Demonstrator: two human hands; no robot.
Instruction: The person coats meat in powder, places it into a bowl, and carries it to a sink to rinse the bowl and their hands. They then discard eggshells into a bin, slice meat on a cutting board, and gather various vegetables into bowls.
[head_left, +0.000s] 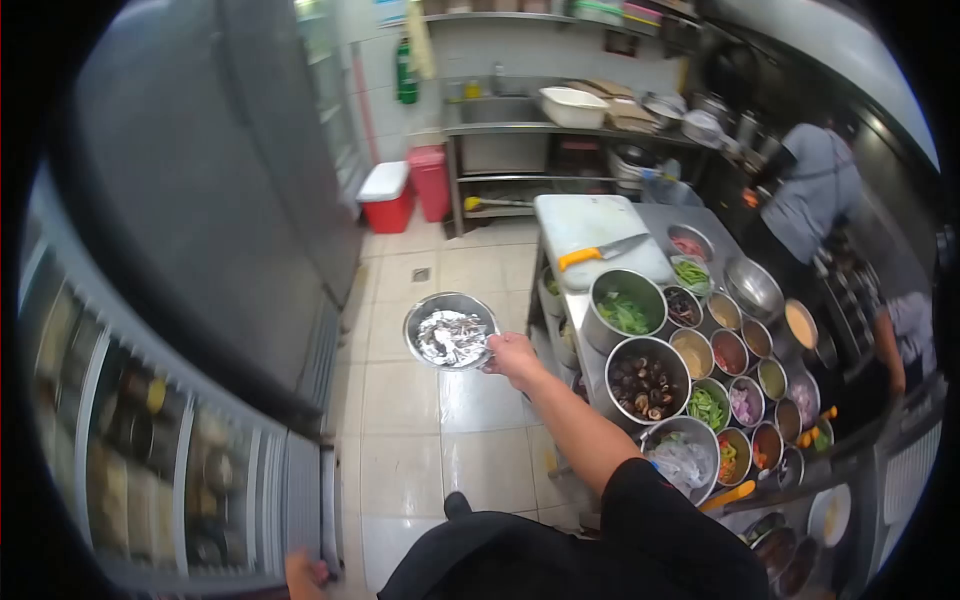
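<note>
My right hand (pixel 512 358) grips the rim of a round metal bowl (pixel 411 350), held out over the tiled floor. Inside the bowl lie pieces coated in white powder (pixel 450 337); their kind does not show. Low at the left edge of my body is my left hand (pixel 306 576), blurred and partly cut off by the frame. It is close to the edge of a glass-fronted fridge door (pixel 323 500); I cannot make out whether it touches the door or how its fingers are set.
To the right, a prep table bears a white cutting board (pixel 585 215) with a yellow-handled knife (pixel 600 251), a pot of mushrooms (pixel 645 385) and several food containers. A person in grey (pixel 815 185) stands beyond it, another farther right. A red cooler (pixel 386 205) stands ahead.
</note>
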